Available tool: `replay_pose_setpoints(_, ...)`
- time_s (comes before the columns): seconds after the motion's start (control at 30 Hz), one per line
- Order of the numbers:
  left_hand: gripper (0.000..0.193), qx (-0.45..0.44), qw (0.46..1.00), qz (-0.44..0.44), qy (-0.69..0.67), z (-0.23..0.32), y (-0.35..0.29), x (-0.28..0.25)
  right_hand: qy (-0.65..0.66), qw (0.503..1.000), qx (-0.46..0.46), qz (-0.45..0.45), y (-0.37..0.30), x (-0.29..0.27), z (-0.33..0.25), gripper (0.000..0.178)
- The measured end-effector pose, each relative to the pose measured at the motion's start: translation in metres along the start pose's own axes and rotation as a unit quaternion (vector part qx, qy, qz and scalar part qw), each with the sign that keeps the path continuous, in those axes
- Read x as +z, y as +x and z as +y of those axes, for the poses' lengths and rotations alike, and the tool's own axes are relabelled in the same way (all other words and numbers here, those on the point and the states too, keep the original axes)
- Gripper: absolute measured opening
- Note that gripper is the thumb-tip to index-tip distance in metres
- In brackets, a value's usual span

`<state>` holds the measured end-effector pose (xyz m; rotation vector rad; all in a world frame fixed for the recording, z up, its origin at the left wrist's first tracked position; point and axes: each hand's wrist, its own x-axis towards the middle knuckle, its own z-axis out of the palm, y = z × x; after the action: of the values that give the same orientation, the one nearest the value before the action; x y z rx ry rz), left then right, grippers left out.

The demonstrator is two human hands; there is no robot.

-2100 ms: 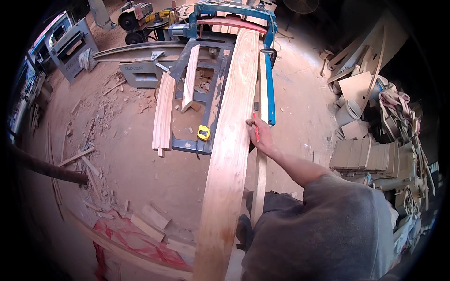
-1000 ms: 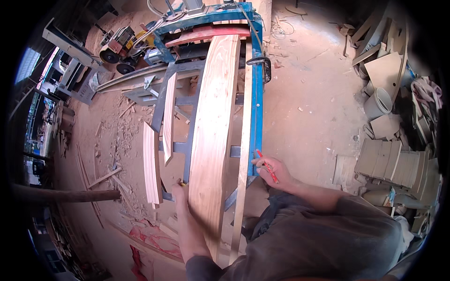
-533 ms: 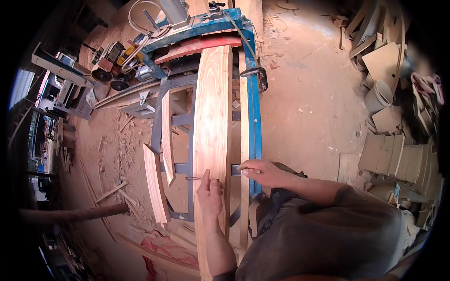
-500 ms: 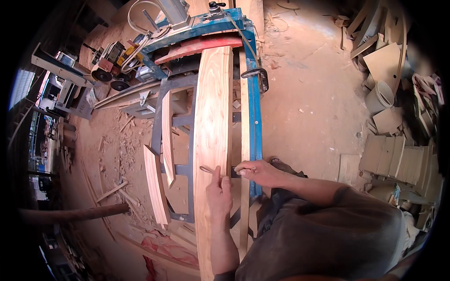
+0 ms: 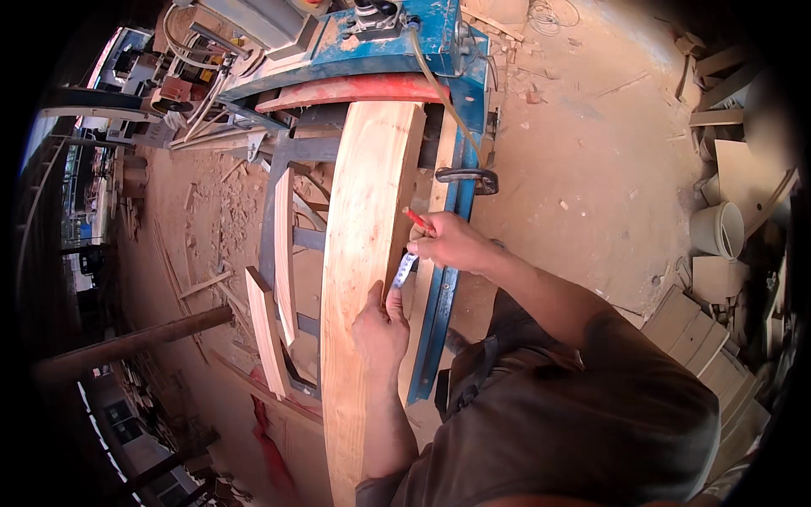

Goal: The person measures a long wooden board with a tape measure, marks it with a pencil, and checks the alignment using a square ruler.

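Closest, by the dark shirt (image 5: 557, 422), the left hand (image 5: 380, 334) is seen at the right edge of a long pale board (image 5: 355, 253), its fingers bent and the lower end of a white measuring tape (image 5: 405, 270) pinched at its thumb. The tape is stretched up to the right hand (image 5: 443, 241), which is closed narrowly around a red pencil (image 5: 418, 220), with the tape's other end met at its fingers; whether the board is touched by this hand cannot be told. To the left, two shorter wooden pieces (image 5: 283, 253) are rested along a dark metal frame (image 5: 308, 239). Off to the right, tan panels (image 5: 693, 329) are gathered, and past them a whitish bucket (image 5: 706, 232) is tilted; its contents cannot be made out. A black clamp (image 5: 469, 176) is set on the blue rail (image 5: 452, 283). Farther on, the board's far end is met by a red curved bar (image 5: 363, 89) under a blue beam (image 5: 338, 55).
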<state>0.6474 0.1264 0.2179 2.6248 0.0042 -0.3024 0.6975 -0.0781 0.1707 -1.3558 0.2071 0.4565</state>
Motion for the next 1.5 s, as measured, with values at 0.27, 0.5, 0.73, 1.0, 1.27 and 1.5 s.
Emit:
replay_pose_setpoints(0.27,0.035,-0.215,0.976,-0.007,-0.028,0.053,0.05,0.0,-0.234,0.912,-0.132,0.31,0.114,-0.075,-0.06,0.03)
replay_pose_setpoints(0.5,0.037,-0.21,0.977,-0.02,0.033,0.083,0.1,0.016,-0.313,0.856,-0.13,0.39,0.141,-0.096,-0.082,0.031)
replay_pose_setpoints(0.73,0.039,-0.234,0.97,-0.048,-0.039,0.067,0.088,0.008,-0.431,0.824,-0.13,0.342,0.155,-0.071,-0.086,0.034)
replay_pose_setpoints(1.0,0.032,-0.212,0.972,0.036,-0.098,0.002,-0.007,0.015,-0.471,0.828,-0.164,0.256,0.224,-0.183,-0.04,0.056)
replay_pose_setpoints(1.27,0.03,-0.249,0.963,0.082,-0.07,-0.128,-0.208,-0.001,-0.302,0.923,-0.146,0.188,0.07,-0.056,0.046,0.04)
replay_pose_setpoints(1.5,0.026,-0.272,0.956,0.105,-0.01,-0.247,-0.418,-0.003,-0.179,0.977,-0.002,-0.112,-0.176,0.2,0.211,0.023)
